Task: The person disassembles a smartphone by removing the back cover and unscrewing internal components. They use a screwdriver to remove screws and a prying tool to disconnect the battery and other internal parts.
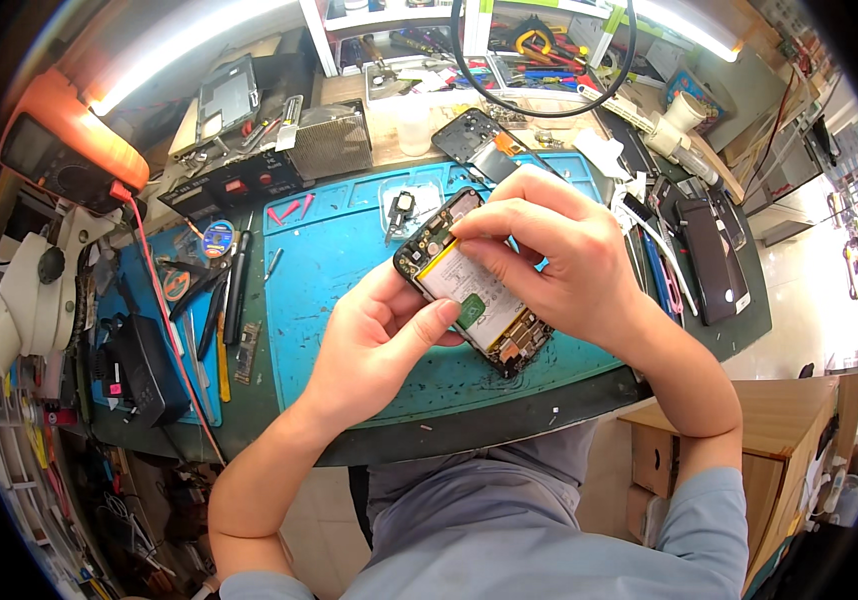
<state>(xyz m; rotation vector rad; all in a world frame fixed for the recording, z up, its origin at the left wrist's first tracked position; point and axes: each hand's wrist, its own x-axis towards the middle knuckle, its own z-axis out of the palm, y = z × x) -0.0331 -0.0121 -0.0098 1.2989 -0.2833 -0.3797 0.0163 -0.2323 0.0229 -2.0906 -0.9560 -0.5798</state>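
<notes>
An opened phone [504, 350] is tilted above a blue silicone mat [329, 380], showing its pale battery, green-black boards and copper-coloured parts. My left hand [369, 345] is wrapped round its left side, thumb at the battery's edge. My right hand [554, 260] is bent over the phone's upper part, thumb and forefinger pinched at the board by the battery's top; whatever is between the fingertips is hidden. Behind the phone lie a clear tray with a small black part [399, 210], pink pointed pieces [289, 208] and a detached phone housing [469, 135].
An orange multimeter [74, 150], a microscope [24, 290], black adapter [139, 350] and hand tools [239, 270] crowd the left. Dark phone cases [709, 260] and tools are at the right. A cable loop [539, 112] hangs at the back. A wooden cabinet [779, 420] stands lower right.
</notes>
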